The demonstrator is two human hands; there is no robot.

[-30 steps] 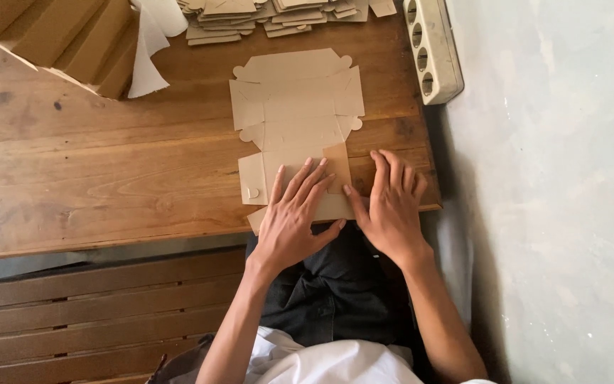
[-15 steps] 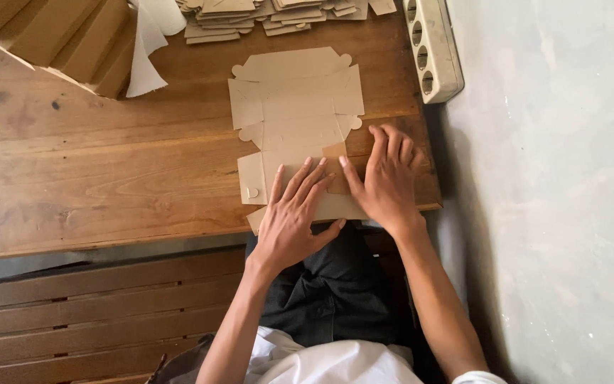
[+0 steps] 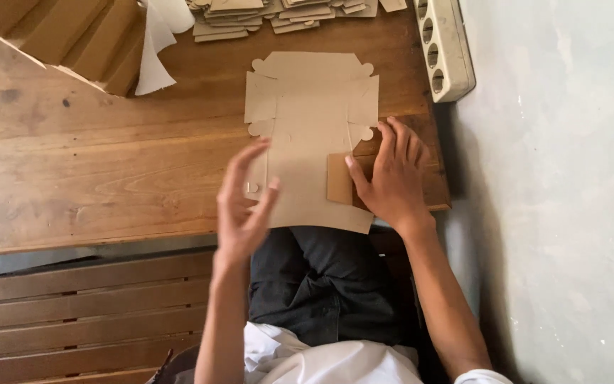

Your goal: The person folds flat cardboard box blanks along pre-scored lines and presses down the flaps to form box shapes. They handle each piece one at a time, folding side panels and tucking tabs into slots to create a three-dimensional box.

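Observation:
A flat, die-cut brown cardboard box blank (image 3: pixel 314 135) lies on the wooden table (image 3: pixel 108 171), its near end hanging over the table's front edge. My right hand (image 3: pixel 391 178) rests on the blank's right side, the thumb pressing a side flap (image 3: pixel 340 179) that is folded inward. My left hand (image 3: pixel 244 206) hovers over the blank's left side with fingers spread and curled, holding nothing.
A stack of more flat cardboard blanks (image 3: pixel 278 13) lies at the table's far edge. Brown cartons (image 3: pixel 58 35) and a white sheet (image 3: pixel 152 43) sit at the far left. A white power strip (image 3: pixel 443 46) lies at the right. A slatted wooden bench (image 3: pixel 87 313) is below.
My left hand has lifted off the blank and opened. The right hand slid to the right side and folded the side flap inward.

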